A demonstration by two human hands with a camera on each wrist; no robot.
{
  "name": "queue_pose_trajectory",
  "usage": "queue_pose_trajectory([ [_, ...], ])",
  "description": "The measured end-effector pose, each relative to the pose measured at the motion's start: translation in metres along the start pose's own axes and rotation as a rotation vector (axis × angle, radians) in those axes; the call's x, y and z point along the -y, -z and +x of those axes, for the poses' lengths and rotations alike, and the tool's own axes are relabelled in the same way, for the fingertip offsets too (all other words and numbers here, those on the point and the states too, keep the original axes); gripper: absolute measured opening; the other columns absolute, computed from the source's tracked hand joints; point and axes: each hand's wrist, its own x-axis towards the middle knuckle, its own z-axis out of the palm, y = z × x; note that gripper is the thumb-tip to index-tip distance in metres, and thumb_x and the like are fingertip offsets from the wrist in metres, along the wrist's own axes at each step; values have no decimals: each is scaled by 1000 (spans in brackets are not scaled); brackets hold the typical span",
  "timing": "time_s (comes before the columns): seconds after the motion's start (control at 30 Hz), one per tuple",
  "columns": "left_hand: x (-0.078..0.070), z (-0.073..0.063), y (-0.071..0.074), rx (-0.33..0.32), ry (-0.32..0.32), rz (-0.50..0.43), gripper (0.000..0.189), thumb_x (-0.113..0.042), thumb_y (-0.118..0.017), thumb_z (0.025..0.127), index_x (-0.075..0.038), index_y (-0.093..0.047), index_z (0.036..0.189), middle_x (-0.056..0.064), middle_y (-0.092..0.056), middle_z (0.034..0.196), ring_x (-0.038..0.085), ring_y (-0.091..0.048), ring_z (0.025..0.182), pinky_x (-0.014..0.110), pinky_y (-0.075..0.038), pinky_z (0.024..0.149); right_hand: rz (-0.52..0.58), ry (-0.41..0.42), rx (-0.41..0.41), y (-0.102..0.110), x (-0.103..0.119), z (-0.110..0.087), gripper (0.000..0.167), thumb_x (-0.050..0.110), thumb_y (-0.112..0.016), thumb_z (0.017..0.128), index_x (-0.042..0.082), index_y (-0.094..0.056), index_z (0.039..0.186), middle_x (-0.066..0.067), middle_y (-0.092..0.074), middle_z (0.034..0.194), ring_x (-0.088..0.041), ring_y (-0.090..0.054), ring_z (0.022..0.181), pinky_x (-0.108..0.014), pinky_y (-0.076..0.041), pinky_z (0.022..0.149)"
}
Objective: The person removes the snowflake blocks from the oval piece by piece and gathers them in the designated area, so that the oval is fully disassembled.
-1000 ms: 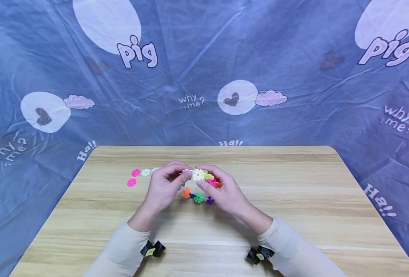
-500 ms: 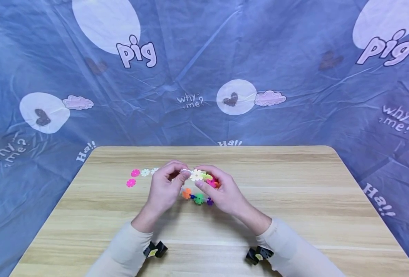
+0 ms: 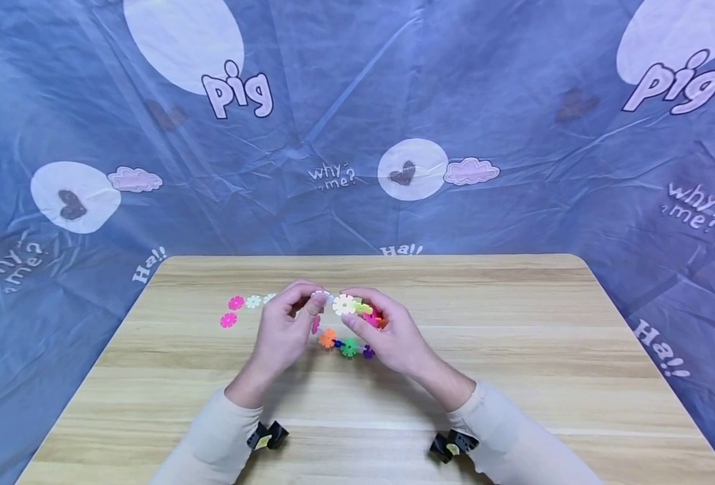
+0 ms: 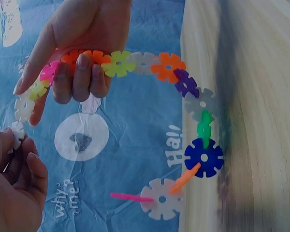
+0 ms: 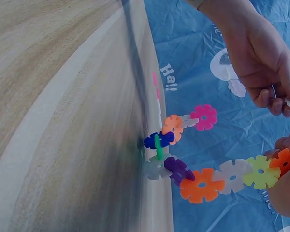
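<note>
My left hand (image 3: 285, 327) pinches a small white snowflake disc (image 4: 18, 131) between thumb and fingers. Right at its edge is a cream-white snowflake disc (image 3: 343, 304), the near end of a chain of interlocked plastic discs. My right hand (image 3: 388, 331) holds this chain, its fingers curled over the orange discs (image 4: 94, 57) in the left wrist view. From there the chain hangs in a curve through a purple disc (image 4: 186, 83), a green disc (image 3: 349, 347) and a dark blue disc (image 4: 204, 157). A pink disc (image 5: 203, 117) forms its lower end.
On the wooden table (image 3: 357, 417), left of my hands, lie two loose pink discs (image 3: 228, 320) and a pale disc (image 3: 253, 302); another pale disc (image 3: 269, 300) is partly behind my left hand. A blue printed cloth (image 3: 303, 101) hangs behind the table.
My left hand has shifted slightly left and its thumb has tilted upward. The pink end of the chain now shows beside it. The right hand has barely moved.
</note>
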Motion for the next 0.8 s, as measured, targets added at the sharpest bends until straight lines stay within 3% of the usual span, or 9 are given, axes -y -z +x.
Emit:
queue_pose_trajectory([
  [0.2,2,0,6,-18,-32,-11,10,11,-67,99,9,-75,104,21,-72,99,5,-64,86,16,-57,77,-26,-4,-8,0,1,0,42,15,-72,104,8,-65,144,-16,-73,121,-10,-67,83,-24,-60,71],
  [0.33,2,-1,12,-17,-20,3,12,10,-69,98,9,-77,107,21,-72,103,3,-63,86,15,-55,73,-29,-8,-5,0,1,-1,42,15,-72,104,9,-64,145,-16,-72,122,-12,-68,84,-25,-61,71],
  [0.57,7,-3,23,-48,75,29,14,7,-74,97,8,-78,110,21,-75,104,3,-66,81,16,-57,71,-19,-37,3,0,0,-1,43,16,-72,104,10,-64,146,-15,-72,120,-19,-68,84,-30,-62,69],
  [0.8,12,-4,35,-67,164,54,16,7,-72,99,9,-77,114,25,-75,103,2,-68,77,18,-60,68,-28,-31,0,0,0,-1,43,15,-72,104,10,-64,146,-14,-71,115,-10,-61,75,-23,-55,62],
])
